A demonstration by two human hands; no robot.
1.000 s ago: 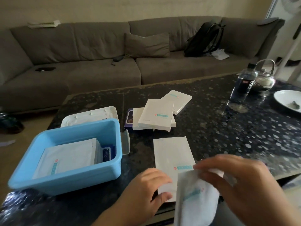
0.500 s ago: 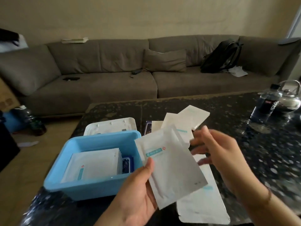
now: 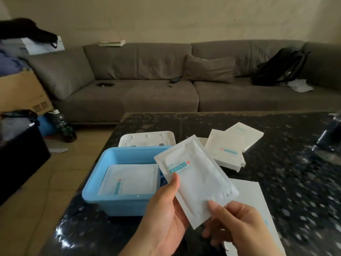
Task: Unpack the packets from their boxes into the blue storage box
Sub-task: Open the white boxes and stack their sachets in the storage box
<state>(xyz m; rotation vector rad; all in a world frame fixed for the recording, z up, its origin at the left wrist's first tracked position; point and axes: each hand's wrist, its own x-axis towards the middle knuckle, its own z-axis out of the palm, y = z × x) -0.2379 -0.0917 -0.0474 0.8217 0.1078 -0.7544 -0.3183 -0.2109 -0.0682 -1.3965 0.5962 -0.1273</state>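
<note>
- The left hand (image 3: 166,211) holds a white packet (image 3: 195,179) up in the air, thumb pressed on its printed face and the other fingers hidden behind it.
- The right hand (image 3: 238,224) pinches the packet's near lower corner, thumb on top and fingers curled beneath.
- The packet hangs above the near right corner of the blue storage box (image 3: 120,200), clear of the worktop (image 3: 295,182) and touching nothing but the two hands.
- It looks light and thin, a soft sealed pouch with a padded middle and flat seams round the edge. I judge it will flex and sag if held by one corner only, so the flat edge seams are the surest places to pinch.
- The surface looks smooth and possibly a little slippery; a light squeeze should be enough, as nothing about it seems fragile.
- Its long axis runs slantwise, from the far left, over the storage box, down to the near right by the right hand. The blue label with the red mark sits toward the far end, face up toward the camera.
- Inside the storage box a stack of similar packets (image 3: 129,180) lies flat, filling much of the floor.
- Just behind the storage box lies its white lid (image 3: 147,139).
- To the right, flat white boxes (image 3: 228,150) lie overlapped on the worktop, and one more white box (image 3: 252,196) lies under the raised packet, nearer the person.
</note>
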